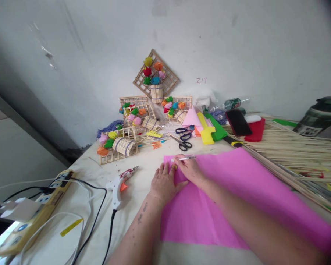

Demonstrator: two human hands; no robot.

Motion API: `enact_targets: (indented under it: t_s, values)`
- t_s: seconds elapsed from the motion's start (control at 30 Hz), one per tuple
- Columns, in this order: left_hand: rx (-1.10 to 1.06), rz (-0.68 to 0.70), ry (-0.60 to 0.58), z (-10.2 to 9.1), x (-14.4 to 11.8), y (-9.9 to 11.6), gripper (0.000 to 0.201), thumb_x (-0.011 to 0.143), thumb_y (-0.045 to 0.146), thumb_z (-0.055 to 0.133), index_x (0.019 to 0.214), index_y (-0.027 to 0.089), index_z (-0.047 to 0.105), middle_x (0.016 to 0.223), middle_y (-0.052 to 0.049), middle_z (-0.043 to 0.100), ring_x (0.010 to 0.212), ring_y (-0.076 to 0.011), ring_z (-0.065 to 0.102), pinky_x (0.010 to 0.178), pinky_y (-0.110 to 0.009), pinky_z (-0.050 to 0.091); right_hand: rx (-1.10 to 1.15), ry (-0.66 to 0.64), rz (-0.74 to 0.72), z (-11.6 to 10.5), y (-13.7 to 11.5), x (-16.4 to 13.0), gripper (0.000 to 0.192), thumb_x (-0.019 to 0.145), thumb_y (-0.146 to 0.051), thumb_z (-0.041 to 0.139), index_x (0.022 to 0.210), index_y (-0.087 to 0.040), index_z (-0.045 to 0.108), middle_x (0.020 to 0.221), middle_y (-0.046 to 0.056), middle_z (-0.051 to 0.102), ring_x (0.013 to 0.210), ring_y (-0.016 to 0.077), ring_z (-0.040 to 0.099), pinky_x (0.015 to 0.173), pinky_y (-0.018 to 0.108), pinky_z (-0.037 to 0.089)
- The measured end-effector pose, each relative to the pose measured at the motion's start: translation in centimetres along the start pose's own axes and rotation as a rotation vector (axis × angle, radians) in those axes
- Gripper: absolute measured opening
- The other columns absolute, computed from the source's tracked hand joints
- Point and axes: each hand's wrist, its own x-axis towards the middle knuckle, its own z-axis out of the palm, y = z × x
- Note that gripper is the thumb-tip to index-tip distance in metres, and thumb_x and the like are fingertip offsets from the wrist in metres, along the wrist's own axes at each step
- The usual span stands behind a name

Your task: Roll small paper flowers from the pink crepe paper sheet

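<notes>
A large pink sheet of crepe paper (237, 191) lies spread over the white table (138, 187). My left hand (164, 183) rests flat on its near left edge, fingers spread, pressing it down. My right hand (188, 168) sits just beside it on the paper and holds a thin white pen (183, 159) with the tip pointing left near the sheet's top left corner.
A white glue gun (121, 182) lies left of my hands, its cord running to a power strip (33, 211). Scissors (183, 139), folded coloured papers (206, 130), stick-frame flower crafts (118, 145), a dark phone (238, 122) and a heap of bamboo sticks (295, 154) crowd the back and right.
</notes>
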Motion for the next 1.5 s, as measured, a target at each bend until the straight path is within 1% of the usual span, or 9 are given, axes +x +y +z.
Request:
enact_targets:
  t_s: [0.17,0.6,0.83,0.9,0.97,1.07,1.23,1.4,1.5]
  values:
    - [0.021,0.013,-0.001,0.1,0.0,-0.2,0.077,0.076,0.069,0.016,0.134,0.019,0.028,0.139,-0.013,0.029,0.129,-0.0288,0.020,0.103,-0.044,0.020,0.013,-0.008,0.002,0.0,0.1,0.1,0.031,0.084,-0.040,0.038,0.091,-0.020,0.061,0.084,0.004,0.067,0.078,0.0169,0.062,0.070,0.027,0.045]
    - [0.021,0.004,0.029,0.5,0.2,0.2,0.081,0.076,0.070,0.012,0.133,0.015,0.031,0.139,-0.014,0.028,0.129,-0.0272,0.021,0.103,-0.044,0.021,0.065,-0.008,0.022,0.1,0.1,0.1,0.029,0.083,-0.041,0.040,0.091,-0.022,0.060,0.084,0.003,0.067,0.079,0.0175,0.062,0.071,0.029,0.046]
    - [0.020,0.013,0.042,0.3,0.1,0.2,0.077,0.077,0.068,0.014,0.133,0.018,0.032,0.139,-0.013,0.030,0.128,-0.0271,0.023,0.102,-0.045,0.022,0.195,0.248,0.058,-0.1,0.6,0.2,0.026,0.078,-0.039,0.050,0.093,-0.019,0.058,0.087,0.005,0.066,0.077,0.0159,0.061,0.071,0.027,0.047]
    - [0.021,0.011,0.037,0.3,0.1,0.2,0.077,0.077,0.068,0.015,0.132,0.017,0.032,0.139,-0.014,0.029,0.128,-0.0273,0.023,0.102,-0.045,0.023,0.229,0.221,0.068,-0.1,0.7,0.2,0.026,0.077,-0.041,0.049,0.089,-0.018,0.057,0.080,0.005,0.066,0.072,0.0161,0.061,0.067,0.027,0.048]
    - [0.025,0.004,0.030,0.4,0.2,0.3,0.077,0.077,0.067,0.016,0.132,0.016,0.032,0.139,-0.015,0.029,0.128,-0.0277,0.023,0.102,-0.044,0.024,0.247,0.139,0.069,0.0,0.5,0.2,0.027,0.078,-0.043,0.047,0.084,-0.018,0.056,0.073,0.004,0.065,0.067,0.0161,0.061,0.063,0.026,0.047]
    - [0.028,-0.001,0.021,0.5,0.3,0.4,0.077,0.078,0.067,0.018,0.132,0.015,0.032,0.139,-0.015,0.028,0.128,-0.0281,0.023,0.102,-0.043,0.024,0.173,0.045,0.055,0.0,0.1,0.2,0.029,0.080,-0.044,0.043,0.080,-0.018,0.055,0.069,0.004,0.065,0.064,0.0160,0.061,0.061,0.025,0.046]
    - [0.037,-0.012,0.022,0.5,0.3,0.6,0.074,0.079,0.065,0.021,0.132,0.015,0.032,0.138,-0.016,0.029,0.128,-0.0280,0.022,0.102,-0.043,0.023,0.004,0.001,0.084,0.2,0.0,0.4,0.028,0.083,-0.040,0.038,0.085,-0.017,0.055,0.077,0.007,0.066,0.072,0.0172,0.062,0.064,0.025,0.044]
    - [0.041,-0.032,-0.007,0.2,0.2,0.7,0.077,0.077,0.067,0.021,0.133,0.015,0.030,0.138,-0.018,0.027,0.129,-0.0302,0.020,0.101,-0.045,0.023,-0.043,-0.061,0.105,0.5,0.4,0.6,0.028,0.085,-0.038,0.035,0.090,-0.018,0.055,0.078,0.006,0.066,0.074,0.0171,0.062,0.067,0.026,0.043]
    - [0.050,-0.037,-0.034,0.1,0.2,0.8,0.078,0.077,0.067,0.021,0.134,0.015,0.029,0.139,-0.018,0.027,0.129,-0.0308,0.018,0.101,-0.046,0.022,-0.003,-0.034,0.085,0.4,0.5,0.6,0.028,0.084,-0.038,0.036,0.089,-0.018,0.055,0.078,0.006,0.066,0.074,0.0173,0.062,0.068,0.027,0.044]
